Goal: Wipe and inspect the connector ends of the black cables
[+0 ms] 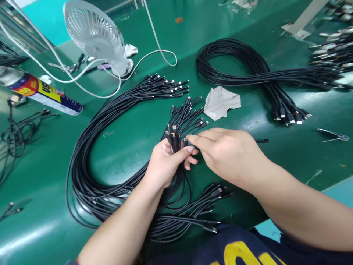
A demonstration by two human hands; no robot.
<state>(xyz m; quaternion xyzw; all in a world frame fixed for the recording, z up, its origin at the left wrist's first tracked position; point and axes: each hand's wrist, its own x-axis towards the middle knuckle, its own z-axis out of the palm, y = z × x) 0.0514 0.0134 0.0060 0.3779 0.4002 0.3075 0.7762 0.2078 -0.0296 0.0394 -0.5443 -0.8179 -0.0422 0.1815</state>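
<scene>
My left hand (168,160) is closed round several black USB cables, their plugs (173,138) pointing up above the thumb. One plug (185,142) stands a little apart at the right of this bunch. At its tip are the fingertips of my right hand (226,151), which is closed with its fingers together; its thumb is hidden. A big looped bundle of black cables (82,158) lies around and under my left forearm. Its loose plug ends (176,88) fan out beyond my hands, and more cable ends (212,195) lie close to my body.
A grey cloth piece (222,103) lies beyond my right hand. Another coiled cable bundle (228,73) is at the back right, near tweezers (333,135). On the left are a white fan (96,33) with its cord, a spray can (44,92) and tangled cables (16,136).
</scene>
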